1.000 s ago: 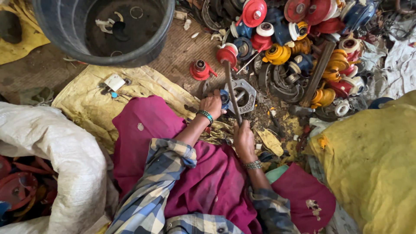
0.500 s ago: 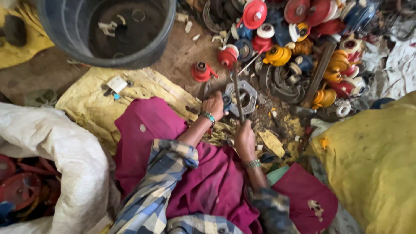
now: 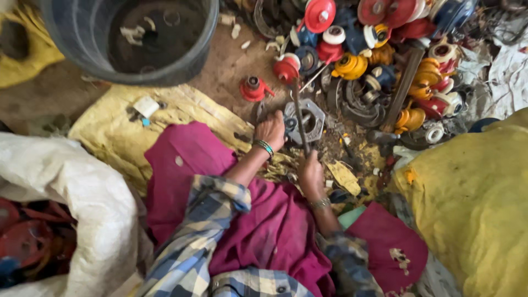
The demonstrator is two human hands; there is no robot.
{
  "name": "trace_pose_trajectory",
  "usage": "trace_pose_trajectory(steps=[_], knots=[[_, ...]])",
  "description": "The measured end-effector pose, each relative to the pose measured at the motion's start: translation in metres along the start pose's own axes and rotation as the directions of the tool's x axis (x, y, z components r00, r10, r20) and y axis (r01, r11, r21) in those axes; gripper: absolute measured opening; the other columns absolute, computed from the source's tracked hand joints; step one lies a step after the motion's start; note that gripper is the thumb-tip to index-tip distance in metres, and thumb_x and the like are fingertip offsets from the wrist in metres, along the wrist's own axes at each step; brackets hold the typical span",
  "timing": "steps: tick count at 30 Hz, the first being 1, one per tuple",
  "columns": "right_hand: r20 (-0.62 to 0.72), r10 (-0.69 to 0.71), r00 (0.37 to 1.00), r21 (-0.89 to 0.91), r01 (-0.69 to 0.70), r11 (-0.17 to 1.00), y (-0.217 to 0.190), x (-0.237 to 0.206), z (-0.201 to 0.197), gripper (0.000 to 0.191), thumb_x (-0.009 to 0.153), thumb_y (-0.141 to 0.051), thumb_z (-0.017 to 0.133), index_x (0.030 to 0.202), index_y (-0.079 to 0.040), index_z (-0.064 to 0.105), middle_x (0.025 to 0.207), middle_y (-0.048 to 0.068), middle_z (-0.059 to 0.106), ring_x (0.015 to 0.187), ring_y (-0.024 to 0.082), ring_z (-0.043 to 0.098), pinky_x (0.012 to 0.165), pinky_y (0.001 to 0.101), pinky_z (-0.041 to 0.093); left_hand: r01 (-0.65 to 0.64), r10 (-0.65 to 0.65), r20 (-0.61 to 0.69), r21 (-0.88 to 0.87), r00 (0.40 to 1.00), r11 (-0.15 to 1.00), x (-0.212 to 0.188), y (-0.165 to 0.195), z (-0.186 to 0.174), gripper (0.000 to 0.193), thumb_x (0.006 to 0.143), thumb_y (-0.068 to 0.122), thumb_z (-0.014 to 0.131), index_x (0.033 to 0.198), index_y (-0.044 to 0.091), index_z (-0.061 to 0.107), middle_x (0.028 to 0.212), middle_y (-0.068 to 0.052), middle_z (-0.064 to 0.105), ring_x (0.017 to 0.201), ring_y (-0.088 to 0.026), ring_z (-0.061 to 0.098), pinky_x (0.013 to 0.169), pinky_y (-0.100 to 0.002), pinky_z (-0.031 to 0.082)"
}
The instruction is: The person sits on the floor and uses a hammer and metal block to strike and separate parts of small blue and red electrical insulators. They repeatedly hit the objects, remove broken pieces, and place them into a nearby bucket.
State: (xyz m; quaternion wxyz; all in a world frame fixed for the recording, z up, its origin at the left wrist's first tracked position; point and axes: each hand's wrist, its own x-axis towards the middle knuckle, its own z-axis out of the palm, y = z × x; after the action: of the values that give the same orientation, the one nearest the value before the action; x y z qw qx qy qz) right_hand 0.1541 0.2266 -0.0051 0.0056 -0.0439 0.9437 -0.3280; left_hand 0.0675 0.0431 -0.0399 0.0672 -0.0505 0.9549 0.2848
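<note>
My left hand [image 3: 270, 130], with a green bracelet at the wrist, presses on a grey metal plate with a round hole [image 3: 311, 120] lying on the dirt floor. My right hand [image 3: 311, 173] grips the lower end of a long thin metal rod [image 3: 298, 113]. The rod stands nearly upright over the plate, its top near a red plastic part [image 3: 286, 68]. Both forearms come out of rolled checked sleeves above a magenta cloth [image 3: 258, 220] on my lap.
A large dark tub [image 3: 190, 55] stands at the top left. A heap of red, yellow and blue plastic and metal parts [image 3: 385, 49] fills the top right. Yellow sacks [image 3: 473, 203] lie right and left; a white sack [image 3: 82, 203] holds red parts.
The rod has tipped slightly and my hands stayed on the plate and rod. The view has shifted a little downward.
</note>
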Motion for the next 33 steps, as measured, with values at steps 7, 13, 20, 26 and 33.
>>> trace_pose_trajectory(steps=[7, 13, 20, 26, 33], knots=[[-0.227, -0.077, 0.971, 0.206, 0.125, 0.971, -0.024, -0.013, -0.047, 0.02, 0.107, -0.019, 0.053, 0.107, 0.0, 0.048, 0.068, 0.016, 0.061, 0.057, 0.033, 0.059, 0.051, 0.0449, 0.043, -0.009, 0.009, -0.099, 0.008, 0.995, 1.0, -0.003, 0.002, -0.009, 0.08, 0.058, 0.037, 0.097, 0.112, 0.006, 0.048, 0.099, -0.024, 0.071, 0.091, -0.042, 0.072, 0.077, -0.052, 0.057], [-0.212, -0.014, 0.977, 0.304, 0.08, 0.949, -0.042, -0.017, -0.048, 0.021, 0.106, -0.023, 0.051, 0.105, -0.002, 0.049, 0.063, 0.01, 0.06, 0.054, 0.027, 0.066, 0.047, 0.0412, 0.046, 0.025, -0.022, 0.03, -0.097, 0.999, 0.995, -0.003, -0.003, -0.028, 0.088, 0.055, 0.036, 0.098, 0.125, 0.008, 0.053, 0.101, -0.024, 0.072, 0.095, -0.042, 0.07, 0.08, -0.052, 0.056], [-0.098, -0.068, 0.993, 0.155, 0.083, 0.984, -0.01, -0.02, -0.008, 0.019, 0.106, -0.02, 0.055, 0.106, -0.001, 0.05, 0.075, 0.017, 0.068, 0.057, 0.033, 0.065, 0.049, 0.0467, 0.046, 0.313, 0.042, 0.435, -0.709, 0.899, 0.632, 0.019, -0.034, -0.027, 0.037, 0.076, 0.009, 0.083, 0.11, -0.001, 0.072, 0.1, -0.015, 0.077, 0.083, -0.025, 0.074, 0.067, -0.037, 0.062], [-0.007, -0.05, 0.999, 0.058, 0.051, 0.997, 0.007, -0.017, 0.014, 0.024, 0.103, -0.021, 0.058, 0.108, 0.001, 0.047, 0.07, 0.024, 0.062, 0.057, 0.043, 0.062, 0.048, 0.0536, 0.044, 0.533, -0.07, 0.545, -0.775, 0.836, 0.339, 0.022, -0.033, -0.037, 0.027, 0.089, 0.009, 0.07, 0.115, 0.001, 0.067, 0.1, -0.011, 0.075, 0.08, -0.022, 0.076, 0.066, -0.038, 0.066], [-0.059, -0.142, 0.988, 0.075, 0.146, 0.986, 0.006, -0.016, 0.012, 0.023, 0.104, -0.02, 0.057, 0.104, 0.0, 0.046, 0.072, 0.023, 0.061, 0.06, 0.044, 0.061, 0.05, 0.0542, 0.044, 0.388, -0.166, 0.352, -0.864, 0.921, 0.32, 0.017, -0.022, -0.035, 0.027, 0.09, 0.017, 0.077, 0.107, -0.004, 0.074, 0.098, -0.012, 0.076, 0.081, -0.021, 0.076, 0.062, -0.039, 0.067]])
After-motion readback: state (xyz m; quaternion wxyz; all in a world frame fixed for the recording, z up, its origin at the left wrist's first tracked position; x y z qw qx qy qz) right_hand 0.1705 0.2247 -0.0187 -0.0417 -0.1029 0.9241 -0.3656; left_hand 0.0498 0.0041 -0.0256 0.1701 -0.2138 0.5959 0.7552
